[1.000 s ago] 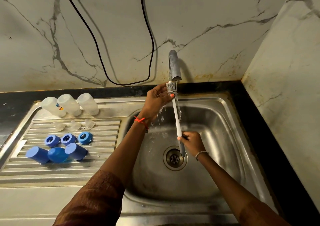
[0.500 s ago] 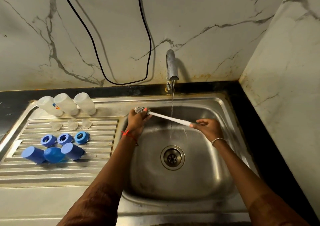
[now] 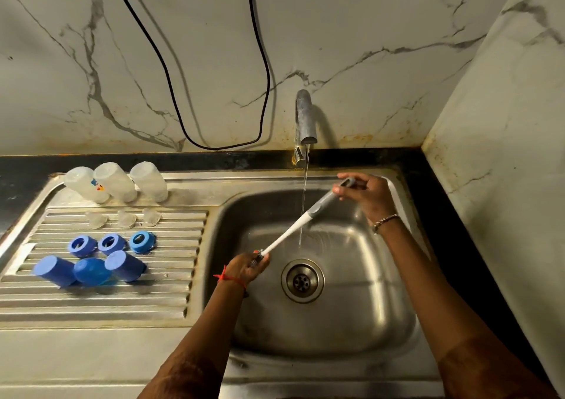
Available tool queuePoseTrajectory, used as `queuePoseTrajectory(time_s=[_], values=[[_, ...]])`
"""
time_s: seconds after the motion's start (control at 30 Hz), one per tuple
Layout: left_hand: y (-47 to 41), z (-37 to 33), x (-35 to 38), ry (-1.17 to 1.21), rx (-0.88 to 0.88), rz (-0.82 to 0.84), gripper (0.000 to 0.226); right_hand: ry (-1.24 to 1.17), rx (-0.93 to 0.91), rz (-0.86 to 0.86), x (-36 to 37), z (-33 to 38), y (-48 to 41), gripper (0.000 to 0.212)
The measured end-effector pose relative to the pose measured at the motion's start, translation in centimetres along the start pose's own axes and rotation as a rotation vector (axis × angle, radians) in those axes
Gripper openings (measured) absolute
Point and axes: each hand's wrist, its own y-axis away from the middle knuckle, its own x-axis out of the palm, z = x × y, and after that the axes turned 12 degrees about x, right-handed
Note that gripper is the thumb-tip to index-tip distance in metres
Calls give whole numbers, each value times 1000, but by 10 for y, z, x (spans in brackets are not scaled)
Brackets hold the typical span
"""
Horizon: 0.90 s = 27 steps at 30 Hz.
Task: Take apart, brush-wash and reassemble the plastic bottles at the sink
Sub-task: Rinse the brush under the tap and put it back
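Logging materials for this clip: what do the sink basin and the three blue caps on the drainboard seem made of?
Grey sink basin: likely stainless steel, brushed; metallic sheen, blurred reflections. Blue cup-shaped caps: probably plastic, matte; even colour, no glare.

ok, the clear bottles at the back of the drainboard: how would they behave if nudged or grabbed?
Probably light: the clear bottles look like empty, thin translucent plastic. Likely tippy: they stand tall on end, close together on the drainboard, so one nudged may topple its neighbour. Possibly slippery beside the running tap; wetness isn't discernible.
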Motion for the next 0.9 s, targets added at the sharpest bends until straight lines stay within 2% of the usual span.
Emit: queuePoseTrajectory(time_s=[0.03, 0.13, 0.17, 0.23, 0.33, 0.4, 0.53, 0.8, 0.9], values=[[6, -1, 3, 35, -30, -7, 33, -17, -27, -16, 9, 3, 1, 32], [20, -14, 15, -251, 26, 141, 54, 5, -101, -5, 35, 11, 3, 29], [20, -17, 18, -275, 33, 145, 53, 21, -111, 7, 43, 13, 3, 29], [28, -30, 30, -161, 49, 118, 34, 64, -126, 16, 55, 14, 2, 29], [31, -53, 50, -62, 180, 153, 45, 129, -155, 16, 65, 16, -2, 32], [41, -69, 57, -46, 306, 255, 40, 145, -165, 24, 68, 19, -4, 33], [41, -86, 65, -51, 528, 247, 34, 171, -178, 15, 71, 23, -7, 32], [35, -94, 70, -29, 659, 288, 26, 129, -158, 3, 69, 40, -11, 28], [33, -96, 68, -17, 681, 304, 30, 157, -148, 20, 69, 42, -11, 30]])
